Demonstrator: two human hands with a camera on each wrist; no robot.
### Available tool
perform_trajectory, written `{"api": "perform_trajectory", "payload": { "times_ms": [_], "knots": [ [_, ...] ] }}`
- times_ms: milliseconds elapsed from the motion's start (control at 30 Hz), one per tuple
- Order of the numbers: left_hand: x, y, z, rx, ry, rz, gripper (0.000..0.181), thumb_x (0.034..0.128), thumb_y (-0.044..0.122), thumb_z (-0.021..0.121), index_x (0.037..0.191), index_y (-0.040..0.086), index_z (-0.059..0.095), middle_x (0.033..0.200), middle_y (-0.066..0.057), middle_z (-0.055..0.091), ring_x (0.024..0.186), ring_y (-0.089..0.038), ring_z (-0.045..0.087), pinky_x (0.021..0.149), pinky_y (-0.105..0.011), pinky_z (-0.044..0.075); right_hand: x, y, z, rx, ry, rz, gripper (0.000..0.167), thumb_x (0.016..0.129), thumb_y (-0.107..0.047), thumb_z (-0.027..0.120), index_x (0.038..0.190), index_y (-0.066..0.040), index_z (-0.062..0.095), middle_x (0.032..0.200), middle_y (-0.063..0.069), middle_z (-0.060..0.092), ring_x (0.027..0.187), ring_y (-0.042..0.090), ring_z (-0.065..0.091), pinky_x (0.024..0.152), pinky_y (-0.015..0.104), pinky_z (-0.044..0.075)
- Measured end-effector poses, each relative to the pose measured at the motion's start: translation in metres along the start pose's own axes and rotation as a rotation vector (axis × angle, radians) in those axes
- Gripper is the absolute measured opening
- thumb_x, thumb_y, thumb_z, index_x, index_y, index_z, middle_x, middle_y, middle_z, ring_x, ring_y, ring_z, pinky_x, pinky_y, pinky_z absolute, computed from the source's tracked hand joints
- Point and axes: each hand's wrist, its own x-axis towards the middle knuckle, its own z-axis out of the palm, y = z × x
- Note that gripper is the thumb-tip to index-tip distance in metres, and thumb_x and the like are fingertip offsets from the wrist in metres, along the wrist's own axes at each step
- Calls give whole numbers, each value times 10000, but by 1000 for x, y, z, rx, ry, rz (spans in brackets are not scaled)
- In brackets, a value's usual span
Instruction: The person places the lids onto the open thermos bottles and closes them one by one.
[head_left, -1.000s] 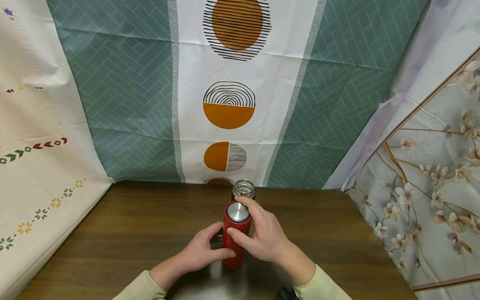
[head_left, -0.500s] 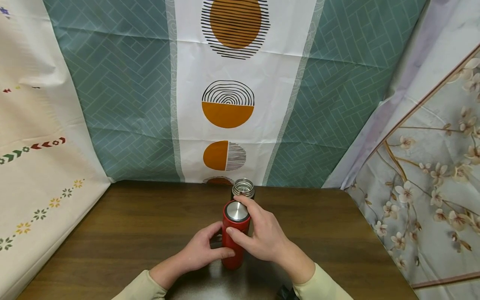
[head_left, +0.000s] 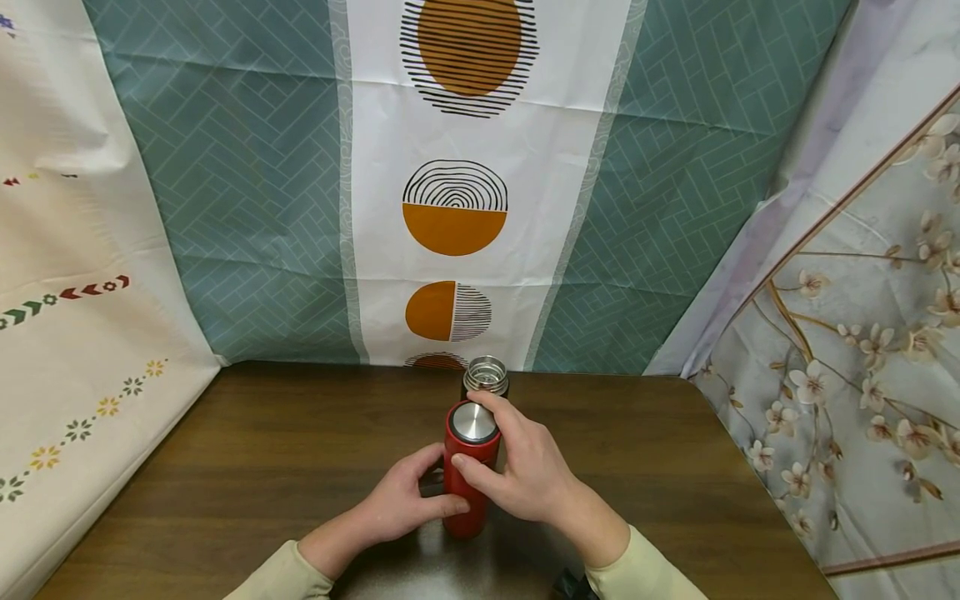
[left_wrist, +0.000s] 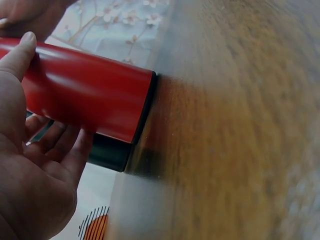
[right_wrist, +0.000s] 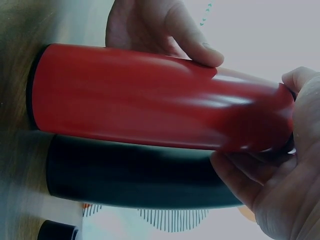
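A red thermos (head_left: 465, 521) with a silver-topped lid (head_left: 474, 422) stands upright on the wooden table. My left hand (head_left: 401, 498) holds its lower body from the left, thumb in front and fingers behind. From the right, my right hand (head_left: 528, 467) grips the thermos near its top, with the thumb on the front and the forefinger by the lid's edge. Directly behind it a black thermos (right_wrist: 135, 170) stands upright; in the head view its bare steel mouth (head_left: 487, 375) shows without a lid. The right wrist view shows the two bottles side by side, very close together.
A small black cylindrical object (right_wrist: 57, 231) sits beyond the black thermos in the right wrist view. The table (head_left: 300, 433) ends at a patterned cloth (head_left: 262, 208) behind, with more hanging cloth at left and right. Something black (head_left: 573, 586) shows beside the right sleeve.
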Motion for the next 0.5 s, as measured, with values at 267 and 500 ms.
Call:
{"api": "perform_trajectory", "payload": {
  "times_ms": [267, 500],
  "knots": [
    [0, 1, 0, 2, 2, 0, 539, 1007, 298, 862, 1489, 218, 636, 1418, 65, 697, 1340, -210, 654, 1135, -573, 534, 0, 0, 0, 0, 3, 3, 717, 948, -284, 862, 1568, -148, 528, 1339, -12, 723, 1099, 115, 749, 930, 369, 644],
    [-1, 0, 1, 3, 9, -4, 535, 1001, 303, 868, 1478, 212, 644, 1415, 63, 698, 1346, -223, 650, 1140, -595, 526, 0, 0, 1, -3, 4, 6, 708, 953, -296, 856, 1566, -159, 530, 1331, -16, 726, 1089, 115, 749, 918, 368, 645]
  ]
}}
